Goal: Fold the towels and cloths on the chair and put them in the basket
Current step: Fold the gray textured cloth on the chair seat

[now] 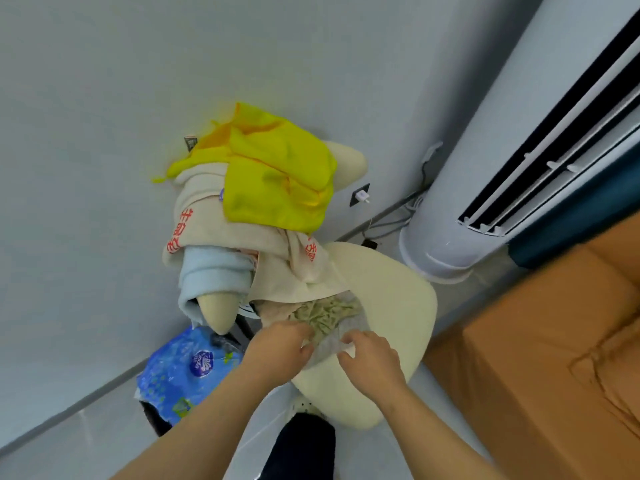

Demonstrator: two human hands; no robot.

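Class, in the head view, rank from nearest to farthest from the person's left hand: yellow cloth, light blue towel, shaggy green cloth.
1. shaggy green cloth, on the seat, touching the left hand.
2. light blue towel, over the armrest.
3. yellow cloth, atop the chair back.

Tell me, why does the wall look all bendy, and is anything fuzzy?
Head view: the wide lens curves the baseboard and tilts the air conditioner; the yellow cloth bleeds colour onto the wall; the left hand, right hand and the shaggy cloth they grip look slightly soft; light is even, without glare.
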